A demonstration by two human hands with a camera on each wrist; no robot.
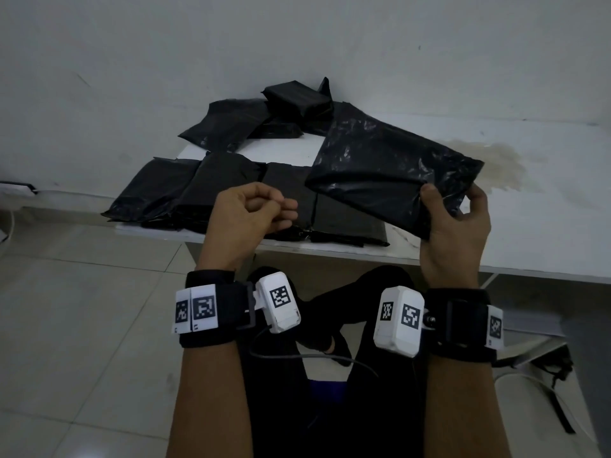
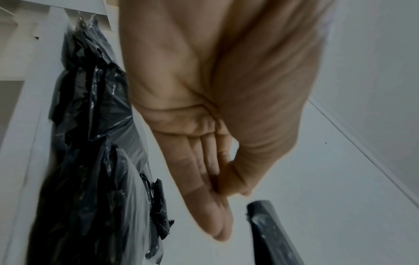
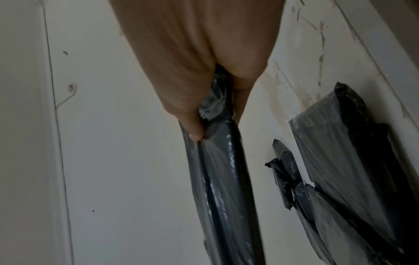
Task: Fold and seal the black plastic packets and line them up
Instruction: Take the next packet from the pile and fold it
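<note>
The right hand [image 1: 454, 223] is gripping the near corner of a black plastic packet [image 1: 393, 166], with the thumb on top and the fingers curled under the edge, and it is holding this packet lifted and tilted over the white tabletop [image 1: 545, 226]. In the right wrist view the thumb [image 3: 192, 125] is pressing into the crumpled plastic of the same packet [image 3: 217, 179], which is hanging away from the hand. The left hand [image 1: 248, 213] is hovering just beside the held packet, holding nothing; in the head view its fingers are looking loosely curled toward the palm, while in the left wrist view the fingers [image 2: 204, 188] are lying rather straight together with the thumb across them. Under the left hand, a row of flat packets [image 1: 185, 193] is lying side by side along the near edge of the tabletop, slightly overlapping. Farther back, near the wall [image 1: 132, 77], a loose pile of packets [image 1: 251, 120] is resting, and one small folded packet [image 1: 297, 97] is sitting on top of it. A yellowish stain [image 1: 489, 163] is showing on the tabletop to the right of the held packet.
</note>
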